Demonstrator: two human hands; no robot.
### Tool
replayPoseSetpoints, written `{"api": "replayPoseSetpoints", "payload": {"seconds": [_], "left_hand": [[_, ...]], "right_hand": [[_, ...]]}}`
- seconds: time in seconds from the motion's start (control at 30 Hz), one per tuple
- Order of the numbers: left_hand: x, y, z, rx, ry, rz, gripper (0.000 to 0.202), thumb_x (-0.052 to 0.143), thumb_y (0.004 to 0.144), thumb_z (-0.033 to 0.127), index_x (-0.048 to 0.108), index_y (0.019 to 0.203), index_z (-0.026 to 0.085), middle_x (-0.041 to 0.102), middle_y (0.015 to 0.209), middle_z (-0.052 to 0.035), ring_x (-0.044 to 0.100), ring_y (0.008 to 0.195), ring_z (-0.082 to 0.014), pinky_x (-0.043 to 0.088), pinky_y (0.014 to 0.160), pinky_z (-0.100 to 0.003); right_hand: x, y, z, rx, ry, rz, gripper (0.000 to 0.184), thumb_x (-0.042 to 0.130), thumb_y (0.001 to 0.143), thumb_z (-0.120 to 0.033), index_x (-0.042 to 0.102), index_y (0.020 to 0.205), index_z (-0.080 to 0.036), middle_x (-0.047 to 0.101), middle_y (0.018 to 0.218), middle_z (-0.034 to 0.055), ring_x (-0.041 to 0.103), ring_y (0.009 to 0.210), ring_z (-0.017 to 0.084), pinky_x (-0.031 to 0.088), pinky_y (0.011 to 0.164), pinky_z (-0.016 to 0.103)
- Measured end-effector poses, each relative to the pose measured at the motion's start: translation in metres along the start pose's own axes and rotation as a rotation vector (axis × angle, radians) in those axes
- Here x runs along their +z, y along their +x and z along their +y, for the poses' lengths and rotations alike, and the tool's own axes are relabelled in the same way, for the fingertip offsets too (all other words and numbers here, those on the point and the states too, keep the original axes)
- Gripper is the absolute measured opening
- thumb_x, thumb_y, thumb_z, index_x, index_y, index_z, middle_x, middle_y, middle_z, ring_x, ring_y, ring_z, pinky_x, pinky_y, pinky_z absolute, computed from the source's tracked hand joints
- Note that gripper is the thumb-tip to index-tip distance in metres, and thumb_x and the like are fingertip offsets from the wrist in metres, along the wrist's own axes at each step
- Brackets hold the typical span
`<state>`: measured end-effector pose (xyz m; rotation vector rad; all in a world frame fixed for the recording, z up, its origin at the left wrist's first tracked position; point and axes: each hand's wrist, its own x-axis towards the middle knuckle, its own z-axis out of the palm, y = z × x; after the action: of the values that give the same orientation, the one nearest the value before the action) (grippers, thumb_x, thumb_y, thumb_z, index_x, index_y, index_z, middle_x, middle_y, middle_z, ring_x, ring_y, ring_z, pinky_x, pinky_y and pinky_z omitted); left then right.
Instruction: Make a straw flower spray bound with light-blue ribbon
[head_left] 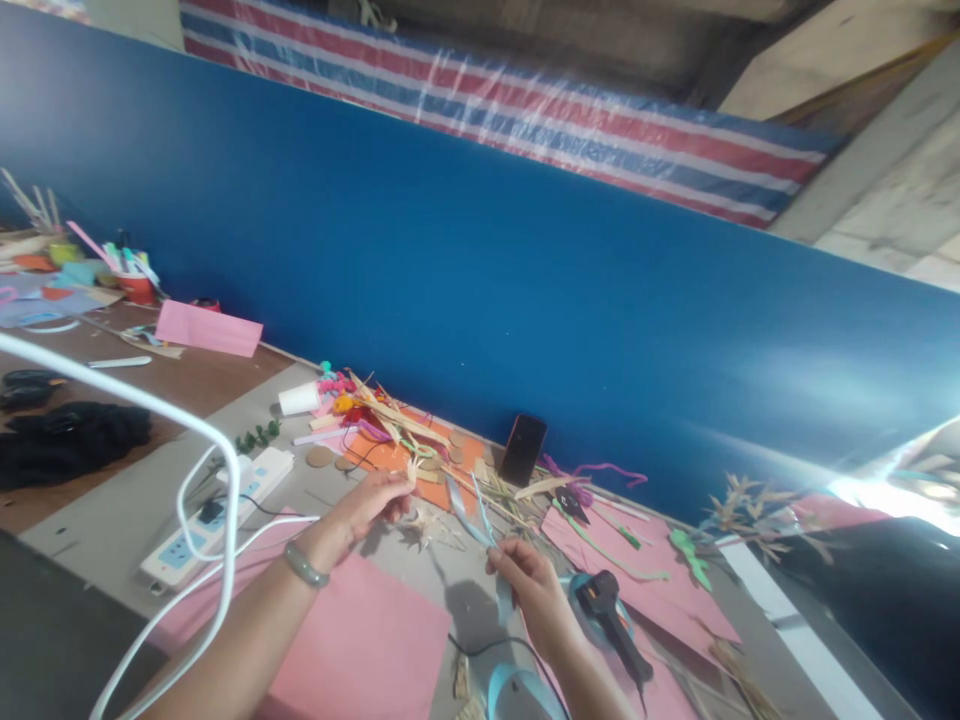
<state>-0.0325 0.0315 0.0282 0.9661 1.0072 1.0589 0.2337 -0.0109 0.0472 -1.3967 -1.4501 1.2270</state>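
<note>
Holding a pale blue ribbon [480, 522] over a cluttered craft table [135, 510].
Our right hand [529, 582], at five o'clock, pinches the ribbon; our left hand [373, 502], at seven o'clock, pinches a straw bit [412, 470]. A glue gun [609, 602] lies at the right hand's three o'clock.

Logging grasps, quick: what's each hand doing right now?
Left hand: closed, pinching a small straw piece.
Right hand: closed on a light blue ribbon.

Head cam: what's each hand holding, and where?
Right hand pinches a pale blue ribbon partway along its length. Left hand pinches a small straw piece by its lower end.
</note>
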Motion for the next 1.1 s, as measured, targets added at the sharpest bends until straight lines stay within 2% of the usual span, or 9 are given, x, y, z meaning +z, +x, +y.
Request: {"api": "replayPoseSetpoints", "payload": {"seconds": [0.27,0.43,0.67,0.93,1.1], "left_hand": [[0.001,-0.002,0.002,0.003,-0.159,-0.05,0.034,0.071,0.07,0.044,0.072,0.073,0.01,0.056,0.051,0.001,0.042,0.042,-0.0058,0.025,0.044,-0.02],[0.005,-0.008,0.008,0.016,-0.195,-0.057,0.032,0.072,0.071,0.042,0.073,0.072,0.01,0.057,0.053,-0.0002,0.043,0.043,-0.0062,0.027,0.044,-0.021],[0.008,-0.009,0.001,0.046,-0.233,-0.102,0.03,0.072,0.076,0.04,0.073,0.075,0.01,0.059,0.054,-0.0005,0.043,0.043,-0.0056,0.027,0.046,-0.021],[0.015,-0.012,0.006,0.093,-0.293,-0.031,0.03,0.078,0.069,0.038,0.064,0.063,0.013,0.055,0.048,0.0031,0.041,0.041,-0.0053,0.028,0.046,-0.021],[0.018,-0.011,0.008,0.154,-0.225,0.039,0.034,0.077,0.069,0.042,0.057,0.06,0.015,0.054,0.05,0.0038,0.042,0.043,-0.0066,0.03,0.047,-0.022]], "right_hand": [[0.004,0.007,0.014,-0.005,-0.041,-0.066,0.045,0.07,0.071,-0.061,0.062,0.068,-0.017,0.057,0.059,-0.0007,0.039,0.045,0.008,0.031,0.041,0.02],[0.009,0.002,0.007,-0.054,-0.081,-0.091,0.04,0.071,0.074,-0.057,0.063,0.069,-0.017,0.056,0.058,-0.0013,0.038,0.048,0.009,0.03,0.045,0.022],[0.021,-0.002,0.001,-0.13,-0.125,-0.148,0.036,0.069,0.077,-0.051,0.063,0.067,-0.017,0.051,0.057,-0.0023,0.041,0.053,0.011,0.032,0.051,0.024],[0.028,0.001,0.006,-0.157,-0.178,-0.152,0.038,0.067,0.079,-0.053,0.063,0.067,-0.017,0.052,0.057,-0.0016,0.043,0.053,0.012,0.034,0.051,0.024],[0.031,0.002,0.004,-0.158,-0.222,-0.143,0.039,0.065,0.08,-0.055,0.063,0.068,-0.018,0.054,0.058,-0.0007,0.045,0.053,0.013,0.036,0.052,0.025]]}}
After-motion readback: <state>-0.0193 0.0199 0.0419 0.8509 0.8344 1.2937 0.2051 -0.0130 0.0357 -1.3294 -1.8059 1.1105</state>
